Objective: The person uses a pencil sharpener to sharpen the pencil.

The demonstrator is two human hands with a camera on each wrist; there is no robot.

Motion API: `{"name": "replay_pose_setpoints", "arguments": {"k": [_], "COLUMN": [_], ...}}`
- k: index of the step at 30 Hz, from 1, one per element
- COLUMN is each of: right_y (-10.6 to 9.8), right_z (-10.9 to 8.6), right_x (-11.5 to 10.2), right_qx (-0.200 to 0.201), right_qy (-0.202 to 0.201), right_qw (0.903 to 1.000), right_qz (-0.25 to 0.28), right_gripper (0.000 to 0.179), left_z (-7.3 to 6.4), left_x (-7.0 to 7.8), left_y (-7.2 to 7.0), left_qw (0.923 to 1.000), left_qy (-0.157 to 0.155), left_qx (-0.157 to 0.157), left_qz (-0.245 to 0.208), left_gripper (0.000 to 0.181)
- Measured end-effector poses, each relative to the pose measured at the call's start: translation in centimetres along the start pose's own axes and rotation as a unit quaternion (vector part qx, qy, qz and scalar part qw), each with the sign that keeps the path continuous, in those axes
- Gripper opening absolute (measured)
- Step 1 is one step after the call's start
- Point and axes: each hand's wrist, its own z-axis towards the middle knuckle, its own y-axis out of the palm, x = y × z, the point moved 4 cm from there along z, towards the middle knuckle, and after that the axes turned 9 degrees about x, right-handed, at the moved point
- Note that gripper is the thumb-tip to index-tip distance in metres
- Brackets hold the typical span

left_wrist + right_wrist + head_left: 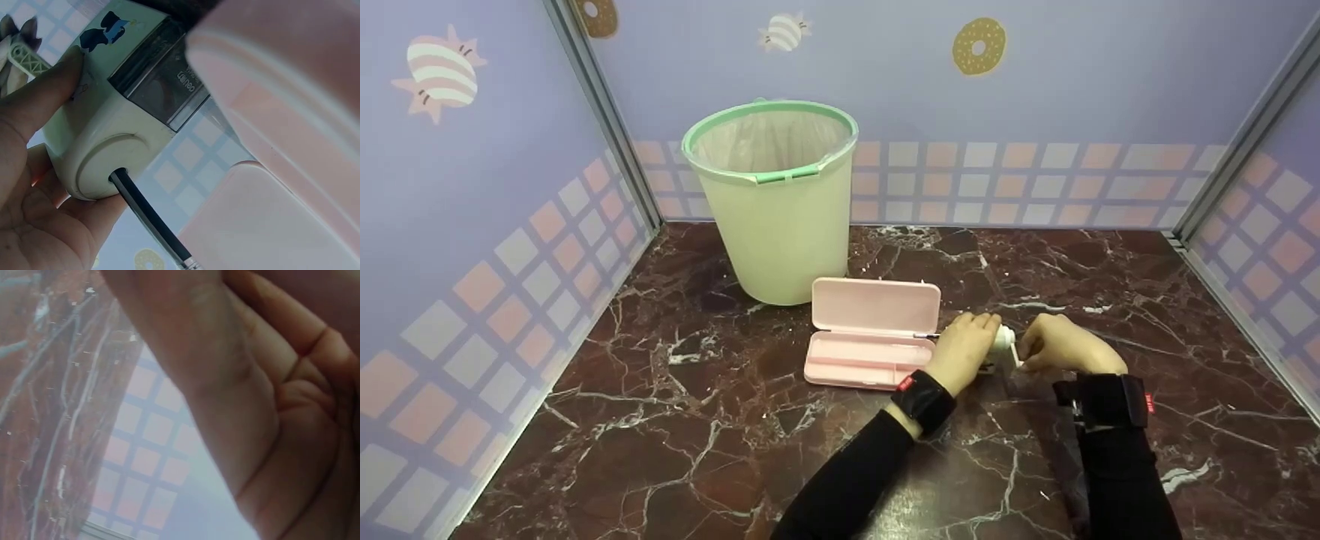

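Black-sleeved arms reach over a dark red, white-veined marble-look tabletop [607, 450] as a person works a pale green pencil sharpener [121, 124] with a smoky see-through drawer [163, 79]. The left hand [964, 352] wraps round its body; the right hand [1069, 346], fingers bent, pinches the pale crank [27, 61] at its end. A slim black pencil with a silvery tip [147, 214] juts from the round hole — pointing toward the pink plastic pencil case [847, 349], lid up, just left of the sharpener. Behind the case, I see a whitish bin with a mint-green rim [787, 232] — lined, before lilac walls [1080, 90].
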Motion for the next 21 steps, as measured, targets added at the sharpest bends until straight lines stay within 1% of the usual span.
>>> {"name": "replay_pose_setpoints", "arguments": {"k": [3,5,9,14,17,21], "right_y": [-0.6,-1.0,-1.6,-1.9,-2.1,-2.1], "right_z": [-0.3,-0.4,-0.6,-0.5,-0.4,0.0], "right_x": [-0.4,-0.6,-1.0,-1.1,-1.0,-0.8], "right_qx": [0.021,0.045,0.099,0.139,0.171,0.22], "right_qy": [-0.007,-0.014,-0.025,-0.037,-0.04,-0.035], "right_qw": [0.9998,0.9989,0.9943,0.9889,0.984,0.9743], "right_qz": [0.004,-0.005,-0.032,-0.036,-0.032,-0.032], "right_gripper": [0.003,0.002,0.004,0.003,0.004,0.005], "left_z": [0.0,0.0,0.0,0.0,0.0,0.0], "left_x": [0.0,0.0,-0.1,-0.1,-0.1,-0.1], "left_y": [0.0,0.0,0.0,0.0,0.0,0.0], "left_qw": [1.0,1.0,1.0,0.9999,0.9999,0.9998], "left_qy": [0.001,0.004,0.006,0.003,0.0,-0.001], "left_qx": [-0.001,0.001,0.006,0.01,0.013,0.018], "left_qz": [-0.001,0.0,0.002,-0.002,-0.009,-0.013], "left_gripper": [0.043,0.044,0.043,0.043,0.042,0.04]}}
